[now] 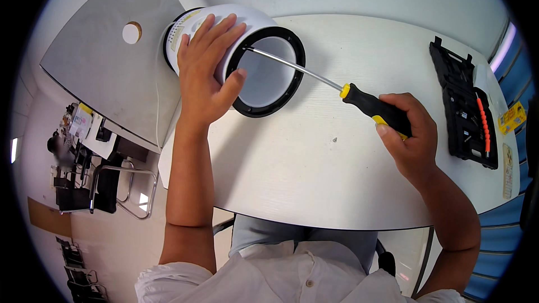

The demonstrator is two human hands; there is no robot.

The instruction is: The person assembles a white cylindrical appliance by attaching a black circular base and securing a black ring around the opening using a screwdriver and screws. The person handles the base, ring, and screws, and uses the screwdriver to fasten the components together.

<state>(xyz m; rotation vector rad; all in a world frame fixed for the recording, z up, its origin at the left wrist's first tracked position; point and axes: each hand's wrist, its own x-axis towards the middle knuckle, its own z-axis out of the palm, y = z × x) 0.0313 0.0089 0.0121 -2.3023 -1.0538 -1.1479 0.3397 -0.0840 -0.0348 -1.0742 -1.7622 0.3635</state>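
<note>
A white cylindrical appliance (pixel 261 18) with a black ring at its open end (pixel 300 59) lies on its side on the table. Over its near side, my left hand (pixel 205 76) grips the body, fingers stretched along the white shell and thumb at the ring. In my right hand (pixel 412 134) is a screwdriver (pixel 373 106) with a black and yellow handle, the fingers closed around it. The metal shaft slants up to the left, and its tip meets the black ring near a small screw hole, close to my left fingers.
At the right lies an open black tool case (pixel 463 112) with bits and an orange-red flexible shaft (pixel 483 123). Beside it are a yellow box (pixel 511 118) and a slim clear packet (pixel 507 171). A grey tabletop (pixel 112 45) adjoins at left; chairs (pixel 120 185) stand beyond. A pale cord hangs nearby.
</note>
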